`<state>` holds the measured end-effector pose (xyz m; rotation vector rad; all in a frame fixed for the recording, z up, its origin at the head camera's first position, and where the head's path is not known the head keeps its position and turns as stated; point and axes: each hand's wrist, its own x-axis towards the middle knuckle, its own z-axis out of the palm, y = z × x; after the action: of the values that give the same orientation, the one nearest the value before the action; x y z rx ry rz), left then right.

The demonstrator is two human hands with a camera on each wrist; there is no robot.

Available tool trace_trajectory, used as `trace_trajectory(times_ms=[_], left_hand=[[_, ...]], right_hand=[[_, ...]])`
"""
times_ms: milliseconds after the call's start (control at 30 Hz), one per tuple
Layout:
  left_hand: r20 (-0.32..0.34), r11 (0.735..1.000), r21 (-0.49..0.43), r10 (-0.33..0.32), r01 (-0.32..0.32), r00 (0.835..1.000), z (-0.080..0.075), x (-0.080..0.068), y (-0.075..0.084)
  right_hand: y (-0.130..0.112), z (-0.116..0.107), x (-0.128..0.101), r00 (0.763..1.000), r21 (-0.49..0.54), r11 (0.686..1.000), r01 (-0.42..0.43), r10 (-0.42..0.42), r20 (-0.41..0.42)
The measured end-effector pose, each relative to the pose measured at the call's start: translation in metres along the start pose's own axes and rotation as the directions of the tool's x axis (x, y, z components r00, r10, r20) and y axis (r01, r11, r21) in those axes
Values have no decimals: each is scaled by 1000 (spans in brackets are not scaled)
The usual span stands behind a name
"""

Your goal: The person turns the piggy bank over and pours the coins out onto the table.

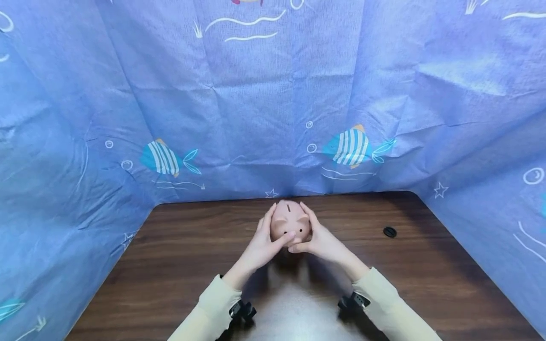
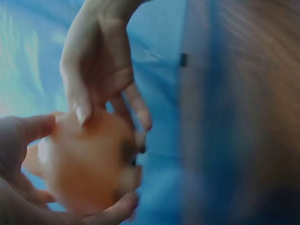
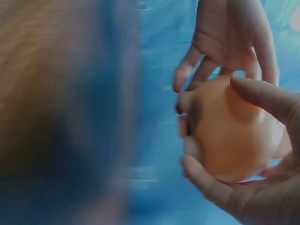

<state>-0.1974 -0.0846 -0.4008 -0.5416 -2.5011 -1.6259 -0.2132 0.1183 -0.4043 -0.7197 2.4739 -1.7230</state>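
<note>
A small pink piggy bank [image 1: 289,221] with a coin slot on top is held between both hands above the far middle of the brown wooden table [image 1: 179,265]. My left hand [image 1: 264,244] curls round its left side, thumb across the snout. On the other side my right hand [image 1: 317,239] grips it. In the left wrist view the piggy bank [image 2: 86,159] looks orange and blurred, with fingers [image 2: 79,93] around it. The right wrist view shows the same piggy bank [image 3: 234,131] cupped by both hands.
A small black round cap [image 1: 389,232] lies on the table to the right of the hands. A blue cloth [image 1: 273,104] printed with striped fish walls in the table at the back and both sides. Cream sleeves [image 1: 213,308] cover both forearms.
</note>
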Motion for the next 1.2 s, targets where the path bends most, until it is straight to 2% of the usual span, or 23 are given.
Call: trace_trajectory(times_ms=[67,100,167,200,233,267,300,333,367,433,467,500,533,567,633,700,867,967,1033,1067,1100,1133,1200], left_hand=[[-88,976,67,212,-207,973,-7,-8,24],[-123,940,91,339,-329,933,-11,-11,37],[-165,816,124,578,-564,800,-19,-13,58],[-173,746,136,666,-652,726,-23,-13,64],[-179,687,140,726,-713,664,-24,-11,68],[-184,658,139,752,-740,633,-25,-8,68],[-189,656,134,752,-742,631,-24,-4,65],[-190,688,106,723,-718,665,-22,0,60],[-195,747,84,662,-660,724,-19,5,52],[-189,882,6,464,-471,866,-11,12,32],[-172,937,-27,338,-348,925,-7,14,21],[-141,972,-76,212,-224,967,-3,17,10],[-103,986,-126,96,-109,990,1,18,-1],[-65,986,-169,-3,-8,998,5,19,-11],[9,960,-245,-141,139,990,11,19,-26],[60,926,-311,-205,213,977,15,20,-35],[64,922,-317,-213,222,975,12,27,-33],[0,961,-244,-130,126,992,3,28,-17],[-67,977,-211,7,-21,998,-4,25,-2],[-107,973,-191,110,-129,988,-8,23,6],[-144,954,-165,228,-250,963,-11,20,15],[-172,918,-135,349,-373,921,-15,18,21],[-203,812,-49,562,-582,802,-21,14,31]], right_hand=[[-24,-6,-8,972,-90,971,220,-226,-61],[-37,-10,-12,928,-148,926,348,-362,-87],[-59,-17,-17,781,-300,776,555,-611,-134],[-68,-19,-18,698,-354,694,626,-702,-142],[-72,-21,-17,639,-376,637,673,-757,-139],[-74,-21,-15,607,-382,607,696,-783,-137],[-72,-20,-12,606,-380,608,697,-783,-141],[-66,-18,-8,638,-365,642,674,-755,-151],[-59,-14,-3,696,-328,703,631,-700,-160],[-38,-6,6,843,-240,850,469,-512,-165],[-26,-1,10,906,-196,912,361,-393,-160],[-15,3,13,950,-167,953,252,-277,-147],[-5,7,16,977,-145,978,150,-169,-128],[4,9,17,992,-131,989,62,-76,-104],[18,13,20,997,-117,992,-51,45,-58],[25,14,21,995,-122,988,-97,94,-28],[21,9,28,996,-111,990,-88,88,-6],[6,4,27,999,-136,991,-11,6,-42],[-12,0,22,987,-201,973,113,-134,-93],[-21,-2,18,964,-244,948,206,-240,-118],[-31,-5,14,926,-291,908,303,-353,-137],[-39,-7,10,871,-338,852,400,-468,-150],[-51,-12,5,741,-419,719,555,-656,-142]])
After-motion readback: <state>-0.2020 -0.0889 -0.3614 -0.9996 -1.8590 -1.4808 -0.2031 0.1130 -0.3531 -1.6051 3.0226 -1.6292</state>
